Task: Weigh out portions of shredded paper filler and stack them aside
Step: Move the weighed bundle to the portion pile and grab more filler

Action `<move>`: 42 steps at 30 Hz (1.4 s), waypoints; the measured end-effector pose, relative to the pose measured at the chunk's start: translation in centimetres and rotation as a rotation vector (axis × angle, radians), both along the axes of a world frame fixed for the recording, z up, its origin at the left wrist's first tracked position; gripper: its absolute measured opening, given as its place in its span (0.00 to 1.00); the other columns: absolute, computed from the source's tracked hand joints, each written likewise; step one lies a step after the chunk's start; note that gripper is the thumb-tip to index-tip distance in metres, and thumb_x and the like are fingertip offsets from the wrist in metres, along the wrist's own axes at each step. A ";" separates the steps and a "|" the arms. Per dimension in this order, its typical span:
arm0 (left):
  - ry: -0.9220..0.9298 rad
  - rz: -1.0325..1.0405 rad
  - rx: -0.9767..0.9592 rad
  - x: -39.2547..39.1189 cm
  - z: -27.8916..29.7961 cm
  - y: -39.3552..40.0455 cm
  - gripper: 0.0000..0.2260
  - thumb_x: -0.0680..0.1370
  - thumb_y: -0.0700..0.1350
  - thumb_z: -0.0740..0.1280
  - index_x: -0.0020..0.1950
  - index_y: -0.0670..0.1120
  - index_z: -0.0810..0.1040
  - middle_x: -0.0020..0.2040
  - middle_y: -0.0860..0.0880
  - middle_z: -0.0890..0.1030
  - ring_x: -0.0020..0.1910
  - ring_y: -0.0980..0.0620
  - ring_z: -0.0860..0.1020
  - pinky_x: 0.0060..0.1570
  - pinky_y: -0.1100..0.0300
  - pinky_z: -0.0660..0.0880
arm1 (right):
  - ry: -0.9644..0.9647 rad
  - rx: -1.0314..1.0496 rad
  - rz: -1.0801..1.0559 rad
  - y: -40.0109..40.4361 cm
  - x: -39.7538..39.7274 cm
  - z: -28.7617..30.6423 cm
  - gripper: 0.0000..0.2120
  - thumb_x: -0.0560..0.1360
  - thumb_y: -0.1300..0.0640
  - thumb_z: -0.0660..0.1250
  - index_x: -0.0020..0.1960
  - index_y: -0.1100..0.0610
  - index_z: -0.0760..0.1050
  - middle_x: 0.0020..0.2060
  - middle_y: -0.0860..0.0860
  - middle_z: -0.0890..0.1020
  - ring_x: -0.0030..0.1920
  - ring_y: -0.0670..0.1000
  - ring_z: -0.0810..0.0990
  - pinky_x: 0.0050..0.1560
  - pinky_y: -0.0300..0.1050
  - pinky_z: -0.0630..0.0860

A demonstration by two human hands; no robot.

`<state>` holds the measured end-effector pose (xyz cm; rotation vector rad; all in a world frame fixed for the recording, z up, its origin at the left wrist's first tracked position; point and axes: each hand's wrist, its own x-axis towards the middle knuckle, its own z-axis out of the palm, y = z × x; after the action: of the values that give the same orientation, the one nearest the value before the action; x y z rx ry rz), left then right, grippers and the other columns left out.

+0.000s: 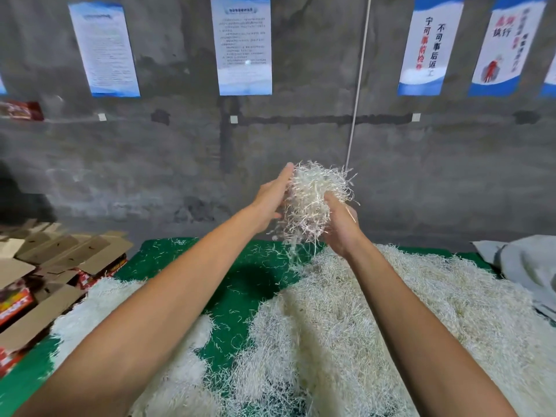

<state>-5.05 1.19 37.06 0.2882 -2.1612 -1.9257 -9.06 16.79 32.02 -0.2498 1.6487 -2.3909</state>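
Your left hand (272,200) lies flat against a wad (313,203) of filler, your right (341,227) cups it from below, high above the pile (376,311). Strands already dangle; that loose hold may shed more and leave the portion light.

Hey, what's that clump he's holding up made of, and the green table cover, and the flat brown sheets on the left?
Clump, held between left hand and right hand: thin off-white matte strands, likely shredded paper; loose strips dangle from it.
Green cover: matte, slightly napped, probably felt or fabric; strands cling to it.
Brown sheets: flat, dull, creased with cut flaps, apparently unfolded cardboard cartons.
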 end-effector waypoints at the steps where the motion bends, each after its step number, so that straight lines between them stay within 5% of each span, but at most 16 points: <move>1: -0.022 -0.072 0.137 0.2 -1.2 -0.4 0.45 0.69 0.78 0.61 0.77 0.51 0.67 0.77 0.45 0.69 0.74 0.40 0.69 0.71 0.37 0.66 | -0.033 -0.050 0.012 -0.1 0.3 0.4 0.27 0.80 0.42 0.68 0.73 0.56 0.73 0.68 0.55 0.78 0.65 0.58 0.80 0.57 0.59 0.83; 3: -0.101 -0.309 0.379 0.6 -3.7 -1.0 0.52 0.66 0.80 0.65 0.79 0.47 0.64 0.76 0.40 0.69 0.75 0.38 0.68 0.73 0.36 0.62 | -0.075 -0.103 -0.008 -0.4 0.8 1.2 0.26 0.80 0.40 0.67 0.72 0.53 0.73 0.65 0.51 0.78 0.63 0.54 0.81 0.35 0.43 0.83; 6: -0.164 -0.528 0.496 1.4 -6.4 -1.4 0.51 0.66 0.77 0.70 0.75 0.40 0.68 0.63 0.37 0.79 0.67 0.39 0.76 0.72 0.40 0.66 | -0.076 -0.144 -0.039 -0.5 0.3 1.9 0.28 0.79 0.42 0.68 0.74 0.56 0.70 0.68 0.53 0.75 0.68 0.59 0.76 0.60 0.56 0.81; 7: -0.165 -0.531 0.491 1.5 -6.8 -1.4 0.46 0.68 0.72 0.72 0.74 0.41 0.69 0.43 0.39 0.72 0.61 0.41 0.79 0.69 0.42 0.71 | -0.072 -0.128 -0.049 -0.4 0.1 2.0 0.27 0.79 0.43 0.68 0.72 0.56 0.70 0.69 0.52 0.74 0.69 0.59 0.74 0.67 0.58 0.76; 8: -0.162 -0.517 0.431 1.6 -7.3 -1.5 0.41 0.71 0.68 0.74 0.73 0.41 0.70 0.47 0.46 0.55 0.53 0.45 0.82 0.63 0.45 0.76 | -0.058 -0.107 -0.063 -0.3 0.0 2.1 0.26 0.79 0.43 0.68 0.72 0.55 0.71 0.69 0.49 0.73 0.68 0.56 0.73 0.67 0.56 0.74; 12: -0.182 -0.324 0.147 1.5 -9.3 -2.1 0.26 0.75 0.57 0.75 0.64 0.39 0.80 0.29 0.52 0.63 0.28 0.53 0.63 0.36 0.58 0.72 | -0.037 -0.064 -0.173 0.6 -0.6 1.9 0.16 0.77 0.44 0.71 0.58 0.52 0.75 0.60 0.53 0.79 0.55 0.55 0.81 0.52 0.53 0.81; 16: -0.222 -0.118 0.517 1.3 -10.3 -3.0 0.16 0.85 0.46 0.61 0.69 0.39 0.75 0.36 0.49 0.72 0.30 0.55 0.68 0.28 0.63 0.70 | -0.022 -0.102 -0.106 1.2 -0.5 0.9 0.17 0.80 0.46 0.69 0.63 0.55 0.76 0.59 0.59 0.83 0.51 0.56 0.86 0.54 0.57 0.83; 18: -0.215 -0.128 0.783 1.4 -10.2 -3.0 0.16 0.85 0.46 0.58 0.70 0.41 0.73 0.51 0.43 0.79 0.44 0.48 0.78 0.41 0.53 0.81 | -0.012 -0.060 0.038 1.2 0.1 0.0 0.24 0.81 0.43 0.66 0.72 0.56 0.73 0.65 0.59 0.81 0.59 0.59 0.84 0.62 0.60 0.79; 22: -0.194 -0.288 0.930 2.9 -9.6 -1.9 0.24 0.84 0.56 0.54 0.70 0.41 0.71 0.66 0.34 0.78 0.62 0.33 0.79 0.62 0.32 0.73 | 0.116 0.325 0.190 0.4 2.8 -2.6 0.38 0.78 0.31 0.62 0.77 0.57 0.68 0.73 0.55 0.74 0.70 0.57 0.74 0.75 0.62 0.66; 26: -0.157 -0.285 0.715 6.0 -9.5 -1.1 0.19 0.80 0.54 0.66 0.63 0.42 0.82 0.60 0.40 0.83 0.57 0.42 0.83 0.58 0.45 0.80 | 0.467 0.836 0.087 0.6 6.2 -6.5 0.26 0.80 0.35 0.64 0.60 0.58 0.73 0.56 0.49 0.72 0.50 0.46 0.73 0.57 0.46 0.74; 29: -0.218 -0.165 0.441 8.0 -11.5 -1.1 0.23 0.81 0.54 0.67 0.73 0.44 0.73 0.71 0.42 0.76 0.67 0.44 0.76 0.70 0.44 0.71 | 0.535 0.744 0.056 1.0 8.4 -8.8 0.10 0.81 0.49 0.70 0.45 0.55 0.77 0.40 0.45 0.77 0.37 0.42 0.79 0.36 0.36 0.74; 32: -0.145 0.126 0.259 10.1 -13.5 -1.4 0.30 0.81 0.49 0.68 0.80 0.47 0.60 0.76 0.46 0.67 0.65 0.50 0.69 0.71 0.48 0.65 | 0.274 0.472 0.036 0.5 10.1 -9.6 0.12 0.82 0.49 0.69 0.60 0.55 0.78 0.57 0.54 0.82 0.52 0.50 0.85 0.43 0.39 0.82; 35: -0.060 0.183 -0.124 12.4 -15.5 -1.3 0.28 0.77 0.38 0.70 0.75 0.50 0.65 0.70 0.47 0.72 0.58 0.52 0.75 0.58 0.57 0.76 | 0.006 0.284 0.151 -0.4 12.0 -10.7 0.23 0.81 0.40 0.65 0.70 0.52 0.73 0.65 0.52 0.78 0.59 0.58 0.81 0.52 0.56 0.84; 38: -0.109 -0.038 -0.282 14.7 -18.0 -0.3 0.33 0.74 0.33 0.70 0.75 0.52 0.63 0.64 0.47 0.75 0.39 0.56 0.77 0.28 0.68 0.72 | 0.040 0.470 0.267 -1.3 14.2 -13.4 0.20 0.76 0.38 0.73 0.57 0.50 0.74 0.45 0.49 0.79 0.41 0.49 0.77 0.46 0.50 0.79; 40: -0.135 -0.135 -0.295 16.4 -19.4 -0.4 0.35 0.74 0.40 0.74 0.78 0.52 0.63 0.68 0.49 0.74 0.46 0.57 0.79 0.36 0.66 0.75 | 0.036 0.505 0.183 -1.3 15.1 -15.4 0.13 0.77 0.48 0.75 0.49 0.49 0.71 0.28 0.46 0.72 0.27 0.45 0.70 0.33 0.40 0.74; 42: -0.167 -0.130 -0.168 18.1 -20.7 -1.6 0.33 0.75 0.48 0.76 0.77 0.52 0.66 0.74 0.50 0.71 0.66 0.52 0.75 0.61 0.57 0.75 | 0.003 0.518 0.096 -0.6 15.6 -17.3 0.06 0.81 0.54 0.69 0.49 0.54 0.73 0.31 0.45 0.70 0.31 0.46 0.69 0.33 0.40 0.72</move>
<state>13.04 -0.37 16.33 0.2938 -2.4895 -1.8289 6.56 16.22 14.68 -0.2308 2.1248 -1.8131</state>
